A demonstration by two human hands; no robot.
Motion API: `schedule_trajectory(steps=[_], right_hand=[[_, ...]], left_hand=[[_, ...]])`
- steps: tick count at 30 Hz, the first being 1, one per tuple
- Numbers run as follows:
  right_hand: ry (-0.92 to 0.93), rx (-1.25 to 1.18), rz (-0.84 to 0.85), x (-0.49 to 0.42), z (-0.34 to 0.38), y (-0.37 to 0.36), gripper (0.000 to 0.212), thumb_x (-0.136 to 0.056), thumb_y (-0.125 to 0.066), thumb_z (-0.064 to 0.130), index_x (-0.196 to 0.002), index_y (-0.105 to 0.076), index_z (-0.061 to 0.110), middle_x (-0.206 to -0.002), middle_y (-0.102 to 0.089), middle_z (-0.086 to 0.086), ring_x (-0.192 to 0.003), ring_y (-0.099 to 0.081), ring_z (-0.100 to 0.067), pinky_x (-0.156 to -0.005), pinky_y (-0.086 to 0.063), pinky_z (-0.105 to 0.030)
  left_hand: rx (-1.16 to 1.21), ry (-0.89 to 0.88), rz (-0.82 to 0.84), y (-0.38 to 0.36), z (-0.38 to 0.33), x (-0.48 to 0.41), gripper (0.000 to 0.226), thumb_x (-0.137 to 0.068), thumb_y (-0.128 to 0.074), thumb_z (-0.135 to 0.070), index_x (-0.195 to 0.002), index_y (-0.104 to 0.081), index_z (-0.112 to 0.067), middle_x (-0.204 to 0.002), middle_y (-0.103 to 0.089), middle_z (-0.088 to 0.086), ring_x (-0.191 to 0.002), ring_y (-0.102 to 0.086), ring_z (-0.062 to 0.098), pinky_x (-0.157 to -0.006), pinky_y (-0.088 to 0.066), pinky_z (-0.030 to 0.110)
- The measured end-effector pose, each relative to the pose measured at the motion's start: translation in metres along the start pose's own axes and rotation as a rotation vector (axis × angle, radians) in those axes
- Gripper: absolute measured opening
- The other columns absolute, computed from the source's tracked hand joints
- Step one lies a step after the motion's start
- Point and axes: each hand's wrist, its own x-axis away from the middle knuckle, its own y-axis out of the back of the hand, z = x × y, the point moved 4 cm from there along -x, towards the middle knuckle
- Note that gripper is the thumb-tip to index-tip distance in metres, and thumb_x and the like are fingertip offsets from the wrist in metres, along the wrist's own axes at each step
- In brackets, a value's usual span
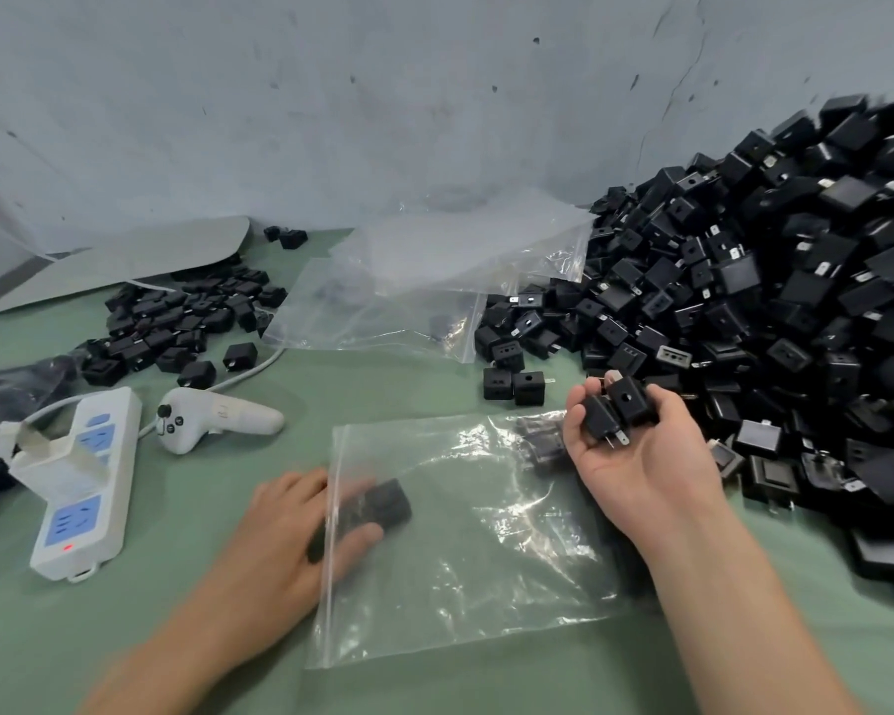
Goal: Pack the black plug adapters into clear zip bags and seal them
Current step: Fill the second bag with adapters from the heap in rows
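A clear zip bag (465,549) lies flat on the green table in front of me. My left hand (290,528) reaches into the bag's left opening, its fingers around black plug adapters (378,505) inside the bag. More adapters (540,438) show through the bag's upper right corner. My right hand (636,451) is palm up just right of the bag, fingers curled round two or three black adapters (615,407). A huge heap of black adapters (775,301) fills the right side.
Spare clear zip bags (434,281) lie behind the bag. A smaller pile of adapters (187,322) sits at left, a white power strip (81,482) and a white handheld controller (212,418) near it. A grey wall closes the back.
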Motion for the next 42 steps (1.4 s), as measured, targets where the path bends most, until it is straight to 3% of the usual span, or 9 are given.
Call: schedule_trajectory(steps=[11,18,21,23,26,29,35,39,42], right_hand=[[-0.012,-0.067,-0.038,-0.007,0.002,0.005,0.034,-0.103,-0.042,0.031,-0.097,-0.063,0.005,-0.089,-0.066,-0.011,-0.076,-0.065,-0.023,-0.064,-0.054,-0.028],[-0.019,-0.101,-0.022,-0.008,0.003,0.007,0.029,-0.101,-0.044,0.027,-0.097,-0.064,0.007,-0.088,-0.067,-0.011,-0.073,-0.067,-0.024,-0.063,-0.055,-0.028],[-0.032,-0.114,-0.018,-0.008,0.004,0.008,0.029,-0.101,-0.044,0.026,-0.096,-0.065,0.007,-0.088,-0.067,-0.011,-0.07,-0.068,-0.024,-0.062,-0.056,-0.028],[-0.035,-0.121,-0.017,-0.009,0.005,0.008,0.03,-0.101,-0.044,0.026,-0.093,-0.065,0.006,-0.087,-0.067,-0.011,-0.069,-0.067,-0.024,-0.062,-0.056,-0.027],[-0.039,-0.127,-0.027,-0.009,0.005,0.009,0.03,-0.101,-0.044,0.025,-0.092,-0.065,0.006,-0.087,-0.067,-0.011,-0.068,-0.067,-0.024,-0.062,-0.055,-0.028],[-0.044,-0.142,-0.036,-0.008,0.004,0.008,0.029,-0.101,-0.044,0.024,-0.093,-0.065,0.006,-0.087,-0.066,-0.012,-0.067,-0.067,-0.025,-0.064,-0.054,-0.029],[-0.058,-0.166,-0.031,-0.006,0.006,0.006,0.031,-0.101,-0.044,0.025,-0.09,-0.065,0.005,-0.087,-0.065,-0.011,-0.071,-0.065,-0.024,-0.063,-0.054,-0.028],[-0.067,-0.168,-0.016,-0.003,0.006,0.005,0.032,-0.101,-0.043,0.028,-0.092,-0.065,0.007,-0.087,-0.066,-0.011,-0.069,-0.066,-0.024,-0.062,-0.054,-0.028],[-0.073,-0.131,0.008,0.0,0.005,0.003,0.033,-0.102,-0.042,0.032,-0.096,-0.064,0.008,-0.088,-0.066,-0.011,-0.068,-0.067,-0.024,-0.063,-0.055,-0.028]], left_hand=[[-0.09,-0.36,0.214,-0.021,-0.051,-0.053,0.041,-0.096,-0.037,-0.067,-0.127,-0.049,-0.042,-0.107,-0.056,-0.025,-0.098,-0.049,-0.005,-0.091,-0.044,0.02],[0.307,-0.237,0.369,-0.035,-0.094,-0.074,0.037,-0.095,-0.064,-0.035,-0.128,-0.052,-0.027,-0.108,-0.065,-0.011,-0.092,-0.061,0.002,-0.08,-0.043,0.005],[0.507,-0.19,0.376,-0.037,-0.094,-0.073,0.019,-0.093,-0.068,-0.009,-0.103,-0.055,-0.018,-0.086,-0.068,-0.031,-0.081,-0.059,-0.018,-0.073,-0.043,0.001],[0.533,-0.184,0.36,-0.039,-0.093,-0.073,0.017,-0.092,-0.066,-0.001,-0.106,-0.056,-0.004,-0.077,-0.065,-0.034,-0.074,-0.057,-0.021,-0.071,-0.04,-0.001],[0.533,-0.197,0.391,-0.043,-0.097,-0.079,0.02,-0.096,-0.064,-0.015,-0.112,-0.054,-0.009,-0.076,-0.057,-0.015,-0.064,-0.052,-0.008,-0.066,-0.042,0.007],[0.504,-0.2,0.396,-0.052,-0.097,-0.088,0.016,-0.096,-0.065,-0.025,-0.1,-0.049,-0.024,-0.071,-0.059,-0.019,-0.058,-0.049,-0.004,-0.058,-0.04,0.01],[0.517,-0.193,0.34,-0.061,-0.102,-0.097,0.032,-0.089,-0.074,-0.02,-0.079,-0.043,-0.017,-0.07,-0.043,-0.002,-0.059,-0.033,0.006,-0.057,-0.032,0.018],[0.518,-0.13,0.35,-0.052,-0.092,-0.089,0.02,-0.09,-0.072,-0.015,-0.091,-0.058,0.0,-0.072,-0.056,-0.005,-0.059,-0.048,0.0,-0.058,-0.039,0.012],[0.514,0.011,0.151,-0.029,-0.066,-0.071,0.006,-0.092,-0.069,-0.016,-0.088,-0.073,-0.015,-0.073,-0.068,-0.01,-0.065,-0.06,-0.008,-0.062,-0.044,0.006]])
